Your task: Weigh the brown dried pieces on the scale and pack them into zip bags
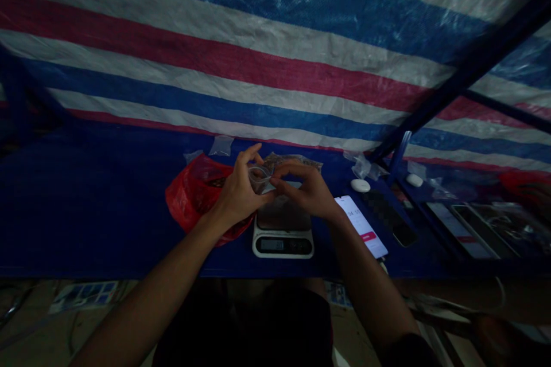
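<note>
Above a small digital scale (283,243), my left hand (239,189) is closed round what looks like a small clear plastic bag (259,179), its mouth rounded open. My right hand (306,185) is closed too, thumb and fingers pinching at the bag's right edge. The bag's lower part is hidden by the hands. The scale's display is lit, but its digits are hard to read. Left of the scale, an open red plastic bag (183,195) holds small dark contents. Just behind my hands lies a clear bag of small brownish pieces (297,159).
Right of the scale lie a lit phone (364,228), a dark phone (391,221) and a white earbud case (360,185). Clear bags (222,145) rest at the table's back edge. A blue metal post (430,97) slants up at right, before a striped tarpaulin (258,69).
</note>
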Demonstrator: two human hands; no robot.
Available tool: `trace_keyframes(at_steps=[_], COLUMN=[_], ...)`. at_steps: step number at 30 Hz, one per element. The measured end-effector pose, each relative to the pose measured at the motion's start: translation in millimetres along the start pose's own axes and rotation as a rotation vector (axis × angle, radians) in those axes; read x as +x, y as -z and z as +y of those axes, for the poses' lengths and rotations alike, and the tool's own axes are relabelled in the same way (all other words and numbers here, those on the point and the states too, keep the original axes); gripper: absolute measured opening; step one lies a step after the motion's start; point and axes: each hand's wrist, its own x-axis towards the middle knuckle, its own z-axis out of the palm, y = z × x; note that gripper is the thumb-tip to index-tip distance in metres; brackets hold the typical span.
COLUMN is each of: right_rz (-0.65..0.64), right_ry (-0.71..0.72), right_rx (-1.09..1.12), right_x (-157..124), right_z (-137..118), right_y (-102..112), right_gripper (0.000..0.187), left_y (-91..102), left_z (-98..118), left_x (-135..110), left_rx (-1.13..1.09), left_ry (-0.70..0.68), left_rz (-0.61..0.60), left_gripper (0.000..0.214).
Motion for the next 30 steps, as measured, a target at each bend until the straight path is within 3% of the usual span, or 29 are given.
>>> trace_keyframes(at_steps=[3, 6, 11, 13, 16, 18, 25, 30], right_rz=[0.053, 0.016, 0.002, 0.035, 0.092, 0.111, 0.142, 0.227], right_ry=[0.006, -0.03, -0.107, -0.124, -0.154, -0.175, -0.134, -0.195], right_rx=[0.012, 0.018, 0.079, 0.112, 0.167, 0.194, 0.17, 0.127], right_x=[5.2, 11.1, 20.3, 21.4, 19.2, 16.2, 9.7, 6.8], right_z=[-2.1, -3.0, 7.4, 15.4, 27.3, 32.1, 25.6, 28.0], right_y=[3.6, 6.0, 2.6, 0.1, -4.6, -7.8, -6.3, -2.6], right_gripper=[0.016, 0.018, 0.025, 0.024, 0.027, 0.031, 0.032, 0.042], left_y=[0.1, 0.0, 2.1, 5.1, 10.1, 12.7, 16.1, 18.8], left_z=[7.5, 11.3, 10.4, 11.5, 14.5, 16.4, 22.3, 21.1], left_x=[3.2, 5.3, 7.9, 9.9, 13.4, 15.2, 19.5, 20.5], left_rx=[-0.178, -0.251, -0.255, -0.276, -0.299, -0.311, -0.343, -0.282], left_ry=[0.107, 0.212, 0.242, 0.292, 0.397, 0.444, 0.448, 0.408], left_rz=[-0.027, -0.06, -0.01, 0.012, 0.045, 0.07, 0.077, 0.145], left_gripper=[0.1, 0.092, 0.107, 0.095, 0.056, 0.05, 0.05, 0.049])
